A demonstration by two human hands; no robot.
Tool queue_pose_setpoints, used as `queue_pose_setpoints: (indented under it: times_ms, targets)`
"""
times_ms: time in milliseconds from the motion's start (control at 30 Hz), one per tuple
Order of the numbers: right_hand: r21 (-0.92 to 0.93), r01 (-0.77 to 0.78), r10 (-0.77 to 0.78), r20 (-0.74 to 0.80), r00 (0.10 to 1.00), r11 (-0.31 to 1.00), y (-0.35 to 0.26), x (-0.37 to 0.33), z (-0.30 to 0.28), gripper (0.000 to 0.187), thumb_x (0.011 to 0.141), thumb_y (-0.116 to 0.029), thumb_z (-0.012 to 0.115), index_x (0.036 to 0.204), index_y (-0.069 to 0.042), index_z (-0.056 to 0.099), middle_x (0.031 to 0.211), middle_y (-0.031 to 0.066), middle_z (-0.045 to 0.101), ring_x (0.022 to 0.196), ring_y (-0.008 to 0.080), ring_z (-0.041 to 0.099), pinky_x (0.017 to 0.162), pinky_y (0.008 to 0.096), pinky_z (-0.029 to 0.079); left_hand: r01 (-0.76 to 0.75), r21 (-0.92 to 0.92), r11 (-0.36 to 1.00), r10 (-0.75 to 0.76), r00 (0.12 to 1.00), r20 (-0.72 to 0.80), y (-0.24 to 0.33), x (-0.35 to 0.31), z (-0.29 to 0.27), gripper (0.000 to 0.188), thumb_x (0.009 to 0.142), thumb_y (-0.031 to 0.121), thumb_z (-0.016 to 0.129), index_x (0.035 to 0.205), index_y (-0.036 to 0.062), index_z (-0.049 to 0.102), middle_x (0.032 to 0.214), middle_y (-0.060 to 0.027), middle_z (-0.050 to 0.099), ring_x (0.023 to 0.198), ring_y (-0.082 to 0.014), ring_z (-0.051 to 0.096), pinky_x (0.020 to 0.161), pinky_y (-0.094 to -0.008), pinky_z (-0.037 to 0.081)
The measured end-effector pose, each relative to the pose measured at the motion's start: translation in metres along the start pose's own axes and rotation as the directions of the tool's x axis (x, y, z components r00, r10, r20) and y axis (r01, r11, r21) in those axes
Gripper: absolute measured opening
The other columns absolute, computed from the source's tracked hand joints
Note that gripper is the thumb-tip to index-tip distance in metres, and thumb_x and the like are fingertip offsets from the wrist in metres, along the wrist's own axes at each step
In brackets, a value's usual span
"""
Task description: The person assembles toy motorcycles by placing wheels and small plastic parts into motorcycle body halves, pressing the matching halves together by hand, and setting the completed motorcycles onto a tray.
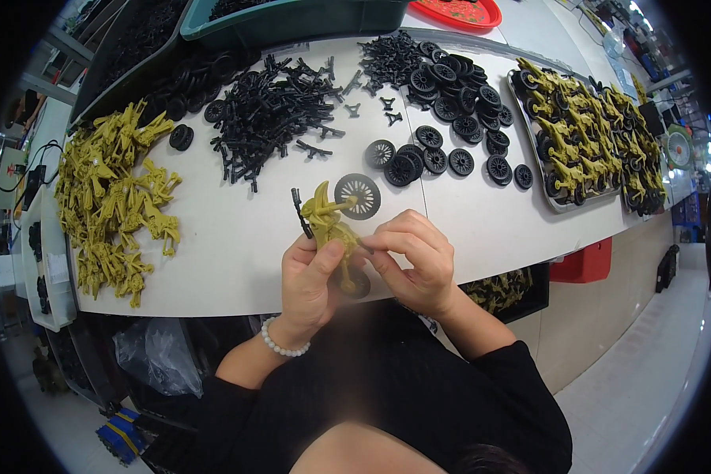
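Note:
My left hand is closed round the lower side of a yellow toy motorcycle. The motorcycle is tilted upright, with black handlebars on its left and a black spoked wheel at the end of its fork. A second wheel, blurred, shows at its lower end, between my hands. Thumb and fingers of my right hand pinch together at the motorcycle's right side. A small dark bit shows at those fingertips, too small to name.
Yellow motorcycle bodies lie heaped at left. Black handlebars, small black parts and loose wheels are piled farther back. At right, a metal tray holds assembled motorcycles. A green bin and a red tray stand at the back.

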State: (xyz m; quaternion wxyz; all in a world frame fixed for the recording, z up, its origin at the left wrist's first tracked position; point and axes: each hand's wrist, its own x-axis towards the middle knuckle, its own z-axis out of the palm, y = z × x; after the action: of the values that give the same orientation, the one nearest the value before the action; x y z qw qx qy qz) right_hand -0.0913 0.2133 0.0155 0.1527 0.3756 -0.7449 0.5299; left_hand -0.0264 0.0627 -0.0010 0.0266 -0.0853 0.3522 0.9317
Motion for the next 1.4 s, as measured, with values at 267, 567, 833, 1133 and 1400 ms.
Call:
queue_pose_setpoints:
  times_ms: [267, 567, 833, 1133, 1400]
  targets:
    - [0.14, -0.113, 0.114, 0.007, 0.994, 0.984, -0.001, -0.005, 0.005, 0.028, 0.069, 0.005, 0.073, 0.094, 0.001, 0.063, 0.081, 0.0094, 0.062, 0.069, 0.0195, 0.058, 0.062, 0.0285, 0.046, -0.164, 0.196, 0.967, 0.175, 0.984, -0.044, -0.001, 0.0, 0.006, 0.018, 0.092, 0.009, 0.06, 0.105, -0.003, 0.061, 0.098, -0.0089, 0.068, 0.087, -0.0112, 0.063, 0.079, -0.0238, 0.05]
    - [0.276, -0.29, 0.278, 0.085, 0.957, 0.916, -0.003, -0.008, 0.0, 0.025, 0.072, 0.001, 0.074, 0.096, 0.003, 0.066, 0.086, 0.0103, 0.063, 0.072, 0.0169, 0.057, 0.065, 0.0268, 0.047, -0.336, 0.261, 0.905, 0.334, 0.941, 0.054, -0.006, -0.003, 0.002, 0.021, 0.091, 0.004, 0.059, 0.11, -0.004, 0.058, 0.104, -0.0098, 0.066, 0.091, -0.0136, 0.064, 0.085, -0.0263, 0.049]
    - [0.114, -0.106, 0.094, 0.105, 0.99, 0.988, 0.0, 0.005, -0.012, 0.024, 0.067, 0.006, 0.072, 0.089, 0.0, 0.069, 0.077, 0.0077, 0.062, 0.068, 0.0194, 0.058, 0.059, 0.0288, 0.047, -0.106, 0.13, 0.986, 0.102, 0.994, 0.038, -0.002, -0.002, -0.005, 0.025, 0.09, 0.012, 0.062, 0.109, -0.0036, 0.057, 0.095, -0.0118, 0.067, 0.082, -0.0177, 0.066, 0.076, -0.03, 0.054]
    - [0.158, -0.25, 0.225, 0.159, 0.961, 0.955, -0.006, 0.005, -0.01, 0.02, 0.071, -0.001, 0.073, 0.09, 0.0, 0.067, 0.08, 0.0079, 0.062, 0.069, 0.0187, 0.058, 0.061, 0.0283, 0.047, -0.19, 0.19, 0.963, 0.182, 0.981, 0.061, -0.005, -0.002, -0.005, 0.031, 0.089, 0.012, 0.063, 0.114, -0.0038, 0.055, 0.103, -0.0109, 0.065, 0.089, -0.0165, 0.064, 0.08, -0.0291, 0.052]
    - [0.432, -0.365, 0.35, 0.116, 0.929, 0.825, -0.01, -0.011, 0.003, 0.02, 0.081, -0.01, 0.07, 0.098, -0.001, 0.062, 0.09, 0.0112, 0.059, 0.08, 0.0201, 0.056, 0.072, 0.03, 0.046, -0.397, 0.308, 0.865, 0.366, 0.917, 0.157, -0.012, -0.007, -0.004, 0.036, 0.088, 0.003, 0.063, 0.121, -0.0052, 0.051, 0.113, -0.0106, 0.062, 0.1, -0.0141, 0.06, 0.088, -0.0272, 0.048]
